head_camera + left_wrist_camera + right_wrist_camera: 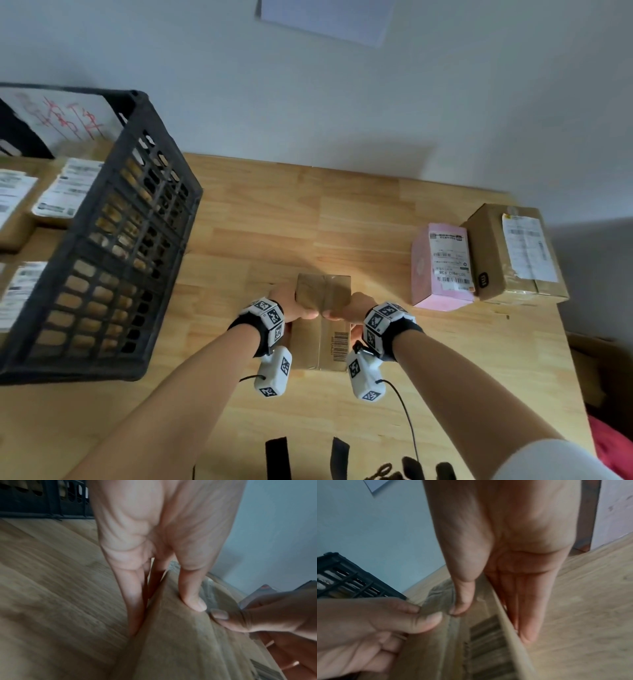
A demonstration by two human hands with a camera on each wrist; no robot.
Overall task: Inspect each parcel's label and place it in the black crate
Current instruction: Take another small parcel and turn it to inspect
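Presently, one brown cardboard box point(323, 318), taped, barcode on its top face, is gripped at its sides by the left hand point(291, 305) and right hand point(354, 306), low over the wooden worktop point(342, 222). Several labelled parcels are already held in the black slotted crate point(130, 240); a pink parcel point(442, 267) and a brown parcel point(513, 253) remain.

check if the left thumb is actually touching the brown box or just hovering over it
Touching. The left wrist view shows the left hand with its thumb pressed flat on the brown box, no gap beneath it.
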